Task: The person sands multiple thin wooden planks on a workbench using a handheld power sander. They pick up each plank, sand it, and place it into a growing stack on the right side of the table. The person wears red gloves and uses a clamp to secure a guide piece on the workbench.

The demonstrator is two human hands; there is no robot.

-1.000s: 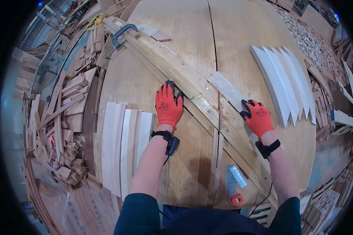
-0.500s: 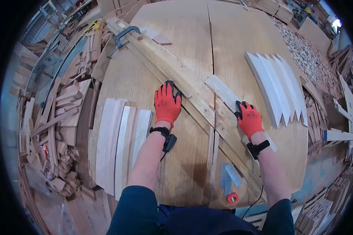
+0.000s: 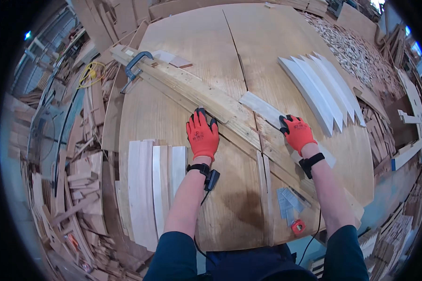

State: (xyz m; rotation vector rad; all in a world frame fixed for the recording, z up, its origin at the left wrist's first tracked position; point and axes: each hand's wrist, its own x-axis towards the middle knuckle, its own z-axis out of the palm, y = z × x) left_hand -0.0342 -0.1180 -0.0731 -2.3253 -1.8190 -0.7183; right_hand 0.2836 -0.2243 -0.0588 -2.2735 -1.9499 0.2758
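The pale board [image 3: 262,107] is flat, narrow and straight, almost white in colour. It lies slantwise on the tabletop [image 3: 197,35], its far end pointing to the upper left, and its middle is covered from view. Just beside it, on the left, the long wooden beam [image 3: 241,126] runs in the same direction, yellowish-brown, built in stepped layers.

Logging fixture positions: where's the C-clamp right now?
Head view, upper left: the C-clamp sits near the far end of the long diagonal timber, beyond the left hand.
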